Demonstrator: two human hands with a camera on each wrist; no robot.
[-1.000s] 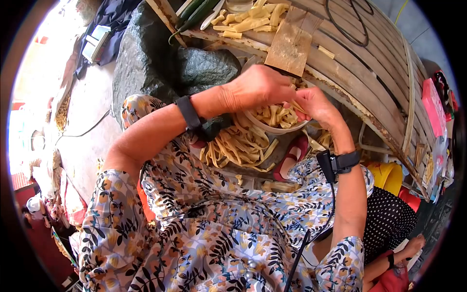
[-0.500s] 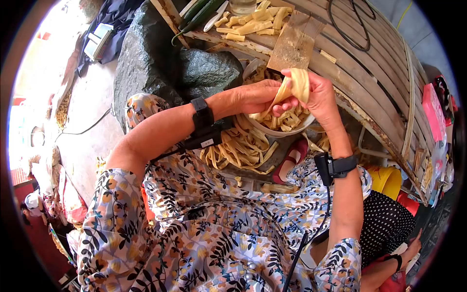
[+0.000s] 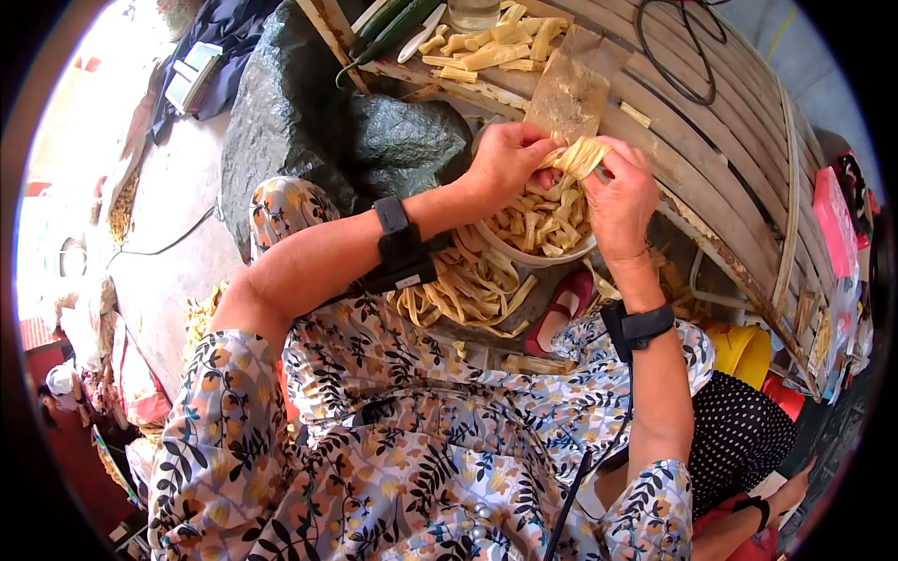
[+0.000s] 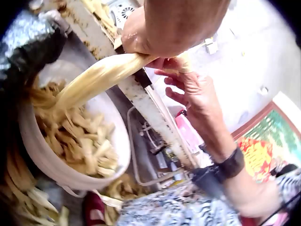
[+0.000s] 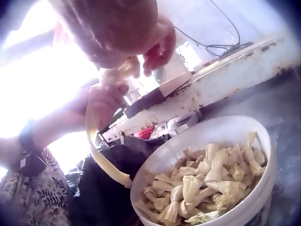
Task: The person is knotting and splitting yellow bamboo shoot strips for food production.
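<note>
Both hands work on one pale yellow, pliable strip [image 3: 584, 157] above a white bucket [image 3: 547, 251]. In the head view, my left hand [image 3: 505, 170] pinches it between thumb and fingers. My right hand [image 3: 624, 198] grips its broad folded part from the other side. A long tail of the strip [image 4: 99, 77] hangs from my left hand toward the bucket in the left wrist view. Short knotted pieces [image 5: 207, 181] of the same yellow material fill much of the bucket. The fingertips partly hide the fold between the hands.
A slatted bench [image 3: 711, 178] with a rusty edge stands ahead, bearing a wooden board [image 3: 569, 93], cut yellow pieces [image 3: 500, 51] and green cucumbers [image 3: 398, 26]. Dark plastic sheeting [image 3: 281, 122] lies left of the bucket. Loose long strips [image 3: 458, 290] lie on the floor nearby.
A half second ago the strip looped broadly over my right fingers. Now that loop is bunched smaller between both hands, and my left hand has risen closer to the right fingertips.
</note>
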